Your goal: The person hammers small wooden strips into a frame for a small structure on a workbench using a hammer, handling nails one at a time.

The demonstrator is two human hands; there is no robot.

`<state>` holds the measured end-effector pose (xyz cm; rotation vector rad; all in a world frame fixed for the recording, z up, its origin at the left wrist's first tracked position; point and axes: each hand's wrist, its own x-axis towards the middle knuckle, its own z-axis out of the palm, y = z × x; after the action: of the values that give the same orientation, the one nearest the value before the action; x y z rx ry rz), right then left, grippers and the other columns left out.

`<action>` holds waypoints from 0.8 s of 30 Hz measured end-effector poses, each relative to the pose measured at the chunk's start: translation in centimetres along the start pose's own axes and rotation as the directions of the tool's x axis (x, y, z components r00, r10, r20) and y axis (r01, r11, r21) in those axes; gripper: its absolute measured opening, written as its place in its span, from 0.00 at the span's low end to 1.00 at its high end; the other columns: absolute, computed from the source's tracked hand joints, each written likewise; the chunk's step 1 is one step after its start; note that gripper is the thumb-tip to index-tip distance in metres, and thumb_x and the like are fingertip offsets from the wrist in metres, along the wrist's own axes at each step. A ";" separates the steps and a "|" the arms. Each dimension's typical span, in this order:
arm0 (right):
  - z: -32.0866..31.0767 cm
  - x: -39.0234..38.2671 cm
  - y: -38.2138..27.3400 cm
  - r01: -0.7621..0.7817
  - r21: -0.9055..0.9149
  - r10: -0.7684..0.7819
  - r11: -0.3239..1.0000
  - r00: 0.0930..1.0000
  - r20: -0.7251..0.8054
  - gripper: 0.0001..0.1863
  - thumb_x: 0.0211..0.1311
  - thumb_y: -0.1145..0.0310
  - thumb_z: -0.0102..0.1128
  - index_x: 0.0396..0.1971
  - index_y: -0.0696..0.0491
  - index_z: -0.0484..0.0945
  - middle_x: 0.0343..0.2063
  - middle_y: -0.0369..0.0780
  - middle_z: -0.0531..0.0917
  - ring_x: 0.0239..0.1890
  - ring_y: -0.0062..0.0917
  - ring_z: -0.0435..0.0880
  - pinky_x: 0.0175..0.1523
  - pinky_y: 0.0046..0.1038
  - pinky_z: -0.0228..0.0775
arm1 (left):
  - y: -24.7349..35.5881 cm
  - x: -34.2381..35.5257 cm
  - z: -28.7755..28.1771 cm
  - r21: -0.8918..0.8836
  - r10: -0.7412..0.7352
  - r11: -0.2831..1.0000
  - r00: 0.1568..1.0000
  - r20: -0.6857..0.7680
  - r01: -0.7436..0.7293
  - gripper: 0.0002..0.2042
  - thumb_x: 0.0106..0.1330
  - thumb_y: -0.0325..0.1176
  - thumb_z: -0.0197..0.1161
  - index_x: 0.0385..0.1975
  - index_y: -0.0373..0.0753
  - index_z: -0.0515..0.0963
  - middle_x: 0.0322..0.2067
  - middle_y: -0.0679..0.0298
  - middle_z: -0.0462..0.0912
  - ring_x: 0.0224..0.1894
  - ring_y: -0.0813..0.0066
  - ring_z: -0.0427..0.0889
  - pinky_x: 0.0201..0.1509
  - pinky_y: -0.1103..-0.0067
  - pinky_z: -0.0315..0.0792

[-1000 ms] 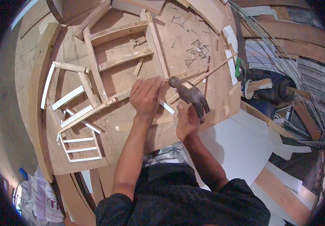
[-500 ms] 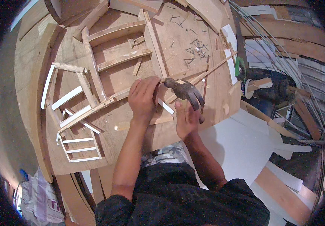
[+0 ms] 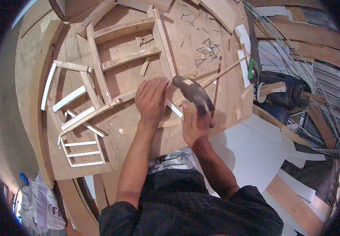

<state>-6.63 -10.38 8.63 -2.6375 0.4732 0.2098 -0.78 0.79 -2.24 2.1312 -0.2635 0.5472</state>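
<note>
A claw hammer (image 3: 195,93) is in my right hand (image 3: 195,128), its dark head slightly blurred beside the corner of a wooden frame (image 3: 166,49). The fingers of my left hand (image 3: 151,100) are bent together at that corner, close to the hammer's striking face. What they pinch is hidden. The frame's long front rail (image 3: 126,95) runs under my left hand toward the left. Just right of my left hand, a short white-faced strip (image 3: 174,109) lies on the wooden tabletop (image 3: 154,142).
Loose nails (image 3: 208,50) lie scattered at the back right of the table. Small white-edged frames (image 3: 84,154) sit at the left, beside a curved board (image 3: 44,98). White sheets (image 3: 252,145) are at the lower right. A green-handled tool (image 3: 252,69) is past the table's right edge.
The hammer head has shifted slightly and tilted at the frame corner, with my right hand moving a little left. My left hand keeps almost the same place. The whole view has shifted slightly.
</note>
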 end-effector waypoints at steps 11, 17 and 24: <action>-0.2 0.8 0.1 -0.143 -0.033 0.147 0.989 0.966 0.210 0.21 0.71 0.55 0.54 0.53 0.56 0.76 0.50 0.51 0.80 0.53 0.45 0.78 0.55 0.40 0.68 | -0.1 -0.1 0.2 -0.009 0.001 1.000 1.000 0.001 -0.001 0.10 0.60 0.32 0.63 0.40 0.40 0.83 0.40 0.62 0.86 0.43 0.67 0.85 0.56 0.68 0.73; 0.7 -0.9 3.6 -0.031 0.346 0.083 0.938 0.987 -0.136 0.15 0.70 0.64 0.58 0.48 0.59 0.75 0.37 0.40 0.80 0.36 0.24 0.75 0.42 0.27 0.68 | 0.4 0.2 0.0 0.025 -0.015 1.000 1.000 0.006 0.014 0.09 0.61 0.31 0.65 0.41 0.41 0.83 0.40 0.64 0.86 0.43 0.67 0.84 0.56 0.69 0.72; 0.4 0.4 4.6 0.006 0.297 0.050 0.955 0.982 -0.182 0.13 0.69 0.67 0.58 0.47 0.60 0.76 0.38 0.40 0.81 0.38 0.21 0.77 0.43 0.28 0.69 | 1.0 0.6 0.2 0.059 -0.030 0.998 0.999 0.023 0.028 0.09 0.59 0.32 0.67 0.39 0.43 0.84 0.38 0.64 0.87 0.41 0.68 0.85 0.55 0.70 0.72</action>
<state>-7.96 -14.16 6.39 -2.3667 0.5495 -0.0989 -0.59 0.09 -1.32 2.1958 -0.2317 0.5189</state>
